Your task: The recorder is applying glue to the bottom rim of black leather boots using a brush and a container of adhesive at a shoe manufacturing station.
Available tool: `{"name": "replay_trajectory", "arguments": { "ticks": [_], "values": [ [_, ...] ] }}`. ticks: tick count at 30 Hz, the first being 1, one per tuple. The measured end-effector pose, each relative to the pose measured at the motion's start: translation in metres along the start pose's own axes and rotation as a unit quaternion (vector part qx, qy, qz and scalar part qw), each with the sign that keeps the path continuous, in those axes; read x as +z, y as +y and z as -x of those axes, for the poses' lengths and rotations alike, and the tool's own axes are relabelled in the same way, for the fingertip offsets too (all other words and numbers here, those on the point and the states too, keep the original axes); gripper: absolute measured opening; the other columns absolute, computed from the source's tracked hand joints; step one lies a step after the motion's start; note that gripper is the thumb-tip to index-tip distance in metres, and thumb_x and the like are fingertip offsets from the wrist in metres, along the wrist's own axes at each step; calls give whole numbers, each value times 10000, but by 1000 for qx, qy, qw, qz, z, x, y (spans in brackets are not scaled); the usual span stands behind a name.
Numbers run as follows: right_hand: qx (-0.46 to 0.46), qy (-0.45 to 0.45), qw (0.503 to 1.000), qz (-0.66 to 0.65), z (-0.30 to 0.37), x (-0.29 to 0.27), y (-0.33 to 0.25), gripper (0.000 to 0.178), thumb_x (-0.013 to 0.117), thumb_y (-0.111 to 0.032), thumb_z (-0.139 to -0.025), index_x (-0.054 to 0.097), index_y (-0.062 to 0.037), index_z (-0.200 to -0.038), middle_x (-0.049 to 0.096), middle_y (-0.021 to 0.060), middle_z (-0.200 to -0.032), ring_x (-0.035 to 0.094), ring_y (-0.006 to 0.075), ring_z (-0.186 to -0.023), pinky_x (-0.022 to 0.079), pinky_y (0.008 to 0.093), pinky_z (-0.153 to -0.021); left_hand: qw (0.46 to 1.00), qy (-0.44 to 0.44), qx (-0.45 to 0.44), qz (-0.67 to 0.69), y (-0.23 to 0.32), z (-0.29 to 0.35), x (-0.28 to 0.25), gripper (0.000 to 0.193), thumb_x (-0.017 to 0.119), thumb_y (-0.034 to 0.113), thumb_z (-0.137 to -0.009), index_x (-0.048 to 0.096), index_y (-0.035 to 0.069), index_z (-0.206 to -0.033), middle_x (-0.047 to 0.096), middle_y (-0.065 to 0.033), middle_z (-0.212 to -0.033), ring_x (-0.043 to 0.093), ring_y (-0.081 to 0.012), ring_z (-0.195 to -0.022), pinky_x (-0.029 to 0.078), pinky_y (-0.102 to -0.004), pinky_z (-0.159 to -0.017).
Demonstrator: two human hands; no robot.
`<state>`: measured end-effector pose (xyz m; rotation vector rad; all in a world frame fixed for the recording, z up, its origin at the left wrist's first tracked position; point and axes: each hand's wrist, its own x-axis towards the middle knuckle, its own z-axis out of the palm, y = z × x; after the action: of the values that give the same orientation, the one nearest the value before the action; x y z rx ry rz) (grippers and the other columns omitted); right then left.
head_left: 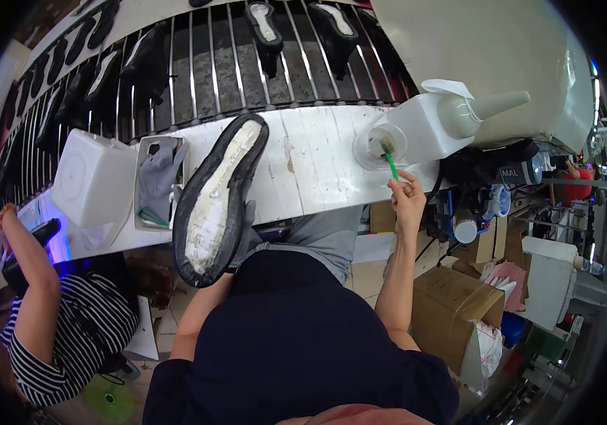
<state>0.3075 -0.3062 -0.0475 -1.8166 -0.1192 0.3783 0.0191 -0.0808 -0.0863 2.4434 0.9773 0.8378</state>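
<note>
My left hand (pixel 249 218), seemingly in a grey glove, is mostly hidden behind a black shoe upper (pixel 237 185) and grips it. The shoe's underside faces up, with a rough white strip along its middle. My right hand (pixel 409 198) pinches the green handle of a small brush (pixel 392 166). The brush's bristles are inside a clear plastic cup (pixel 361 150) on the white bench. Beside the cup, a white plastic bottle (pixel 424 126) with a long spout lies tilted on its side.
Beyond the white bench (pixel 310 159) runs a rack of metal rods (pixel 215 67) carrying several black shoes. A white container (pixel 89 177) and a tray with grey cloth (pixel 160 170) stand at left. A co-worker in stripes (pixel 80 326) sits at left; cardboard boxes (pixel 452 304) stand at right.
</note>
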Motion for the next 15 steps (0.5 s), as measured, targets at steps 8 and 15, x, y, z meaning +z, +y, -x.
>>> {"name": "replay_trajectory", "arguments": {
  "ticks": [8, 15],
  "values": [
    [-10, -170, 971, -169, -7, 71, -65, 213, 618, -96, -973, 640, 26, -1146, 724, 95, -924, 558, 80, -671, 430, 205, -582, 842, -96, -143, 511, 32, -33, -38, 675, 504, 537, -982, 415, 98, -1487, 469, -155, -1481, 478, -313, -1335, 381, -481, -1124],
    [-91, -366, 926, -22, 74, 122, -106, 84, 729, 0, -860, 722, 14, -943, 680, 30, -842, 567, 61, -701, 410, 195, -605, 438, -56, -307, 843, 27, -17, 9, 720, 538, 558, -941, 460, 26, -1420, 580, -221, -1305, 641, -362, -1093, 531, -496, -953]
  ]
}}
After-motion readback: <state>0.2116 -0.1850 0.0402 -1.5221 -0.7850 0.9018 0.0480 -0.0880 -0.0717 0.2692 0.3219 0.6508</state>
